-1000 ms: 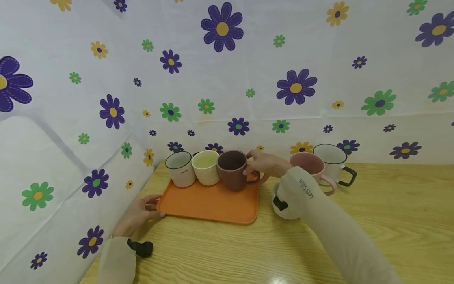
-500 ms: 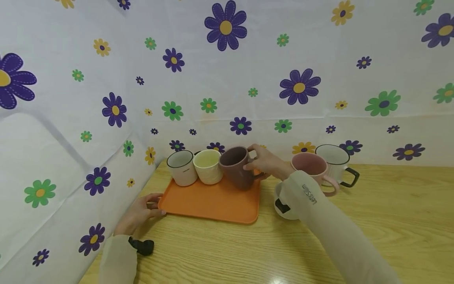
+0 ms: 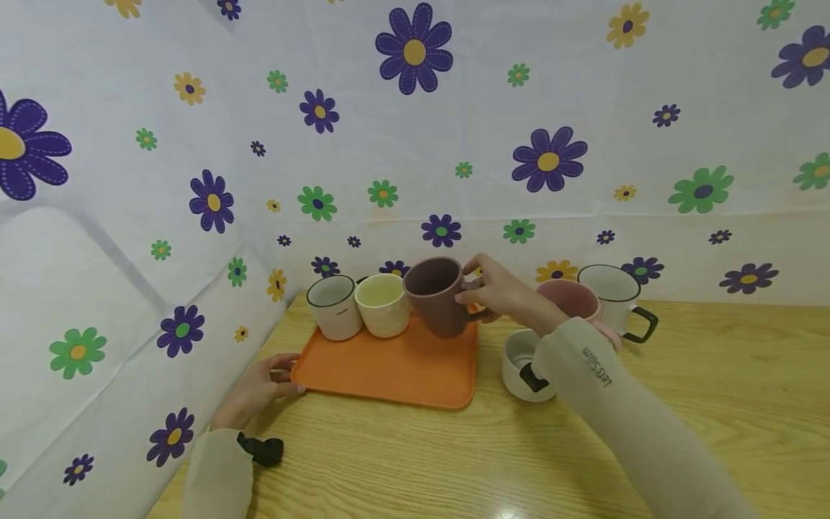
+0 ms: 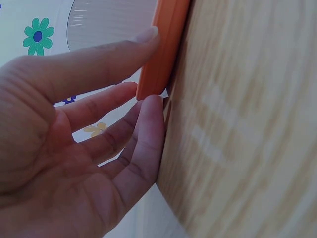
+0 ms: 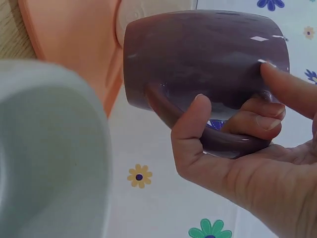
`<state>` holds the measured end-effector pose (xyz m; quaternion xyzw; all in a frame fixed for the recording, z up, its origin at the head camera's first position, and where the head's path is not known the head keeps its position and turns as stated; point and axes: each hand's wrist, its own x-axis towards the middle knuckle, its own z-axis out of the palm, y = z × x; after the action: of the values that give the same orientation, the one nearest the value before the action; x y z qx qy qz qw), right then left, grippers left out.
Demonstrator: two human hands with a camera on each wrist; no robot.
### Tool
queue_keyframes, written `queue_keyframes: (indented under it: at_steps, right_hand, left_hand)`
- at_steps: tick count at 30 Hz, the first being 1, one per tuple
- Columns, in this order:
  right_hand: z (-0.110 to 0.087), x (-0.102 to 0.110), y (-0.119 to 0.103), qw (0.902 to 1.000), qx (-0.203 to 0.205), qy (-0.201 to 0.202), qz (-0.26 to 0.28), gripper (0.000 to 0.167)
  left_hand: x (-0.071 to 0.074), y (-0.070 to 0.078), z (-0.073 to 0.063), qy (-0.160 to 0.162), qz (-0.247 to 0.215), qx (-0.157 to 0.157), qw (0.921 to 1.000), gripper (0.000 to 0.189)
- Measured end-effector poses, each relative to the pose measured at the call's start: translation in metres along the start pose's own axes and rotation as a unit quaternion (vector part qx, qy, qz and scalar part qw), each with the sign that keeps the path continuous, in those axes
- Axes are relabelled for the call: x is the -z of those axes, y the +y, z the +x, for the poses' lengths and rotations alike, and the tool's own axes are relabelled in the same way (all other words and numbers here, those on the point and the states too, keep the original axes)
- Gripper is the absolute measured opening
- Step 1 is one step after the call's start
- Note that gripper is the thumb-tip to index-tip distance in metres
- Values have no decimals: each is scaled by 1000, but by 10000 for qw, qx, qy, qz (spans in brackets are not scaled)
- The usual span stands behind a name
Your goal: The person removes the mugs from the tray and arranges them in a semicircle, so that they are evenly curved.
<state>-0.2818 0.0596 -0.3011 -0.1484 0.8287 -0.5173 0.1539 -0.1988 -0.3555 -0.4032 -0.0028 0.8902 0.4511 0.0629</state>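
Head view: brown mug [image 3: 442, 311], “LetsSlim” sleeve [image 3: 638, 418]

The counter [image 3: 389, 461] is of yellowish wood with visible grain. A pale yellow cup [image 3: 385, 317] with textured side stands just beside a white mug with thin dark rim [image 3: 338, 321]. On the right, a pink mug [image 3: 569, 298] stands before a white mug with black handle [image 3: 617, 310]; nearer is a low whitish cup [image 3: 515, 376]. White cloth [image 3: 467, 119] with printed flowers [image 3: 415, 52] rises behind.
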Motion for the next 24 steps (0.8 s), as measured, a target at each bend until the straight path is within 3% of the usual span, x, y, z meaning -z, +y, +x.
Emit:
queue_keyframes:
  at_steps: [11,20,24]
  right_hand:
    - [-13,7,5,9989,277,65,362,20]
    - [-22,14,6,9969,494,349,498,17]
    - [-29,20,5,9972,466,293,497,17]
  left_hand:
    - [0,0,1,-28,-1,4,10000,68]
    - [0,0,0,-30,-40,-61,10000,68]
    - [0,-1,0,-4,-52,-34,10000,67]
